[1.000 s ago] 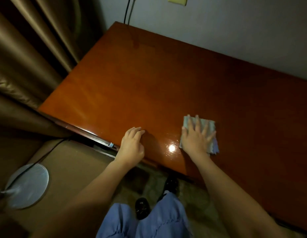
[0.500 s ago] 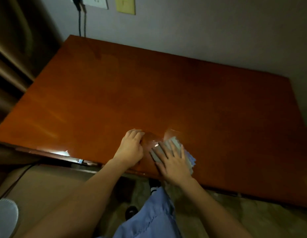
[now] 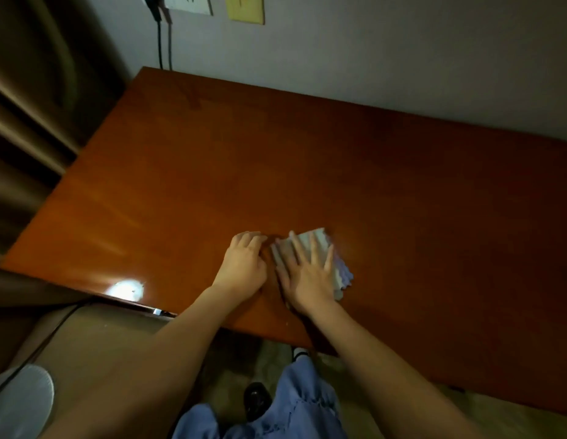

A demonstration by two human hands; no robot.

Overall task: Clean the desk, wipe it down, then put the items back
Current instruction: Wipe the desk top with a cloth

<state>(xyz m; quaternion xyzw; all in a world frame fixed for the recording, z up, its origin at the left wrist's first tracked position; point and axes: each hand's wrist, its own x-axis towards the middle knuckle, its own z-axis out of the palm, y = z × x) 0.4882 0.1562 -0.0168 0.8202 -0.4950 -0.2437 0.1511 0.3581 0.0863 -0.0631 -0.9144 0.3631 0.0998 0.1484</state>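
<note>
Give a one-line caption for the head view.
Right hand presses a cloth on the desk; left hand rests beside.

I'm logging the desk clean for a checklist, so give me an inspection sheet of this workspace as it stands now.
Surface: wooden desk, glossy, with a light glare near its front left edge.
Job's things: folded cloth flat on the desk.
Clutter: nothing seen on the desktop.
Hands: right hand presses the cloth with straight, spread fingers; left hand rests on the desk beside it, fingers loosely curled.
Cables: two cords drop from the wall outlet behind the desk.
Surroundings: curtain at left, fan on the floor.
</note>
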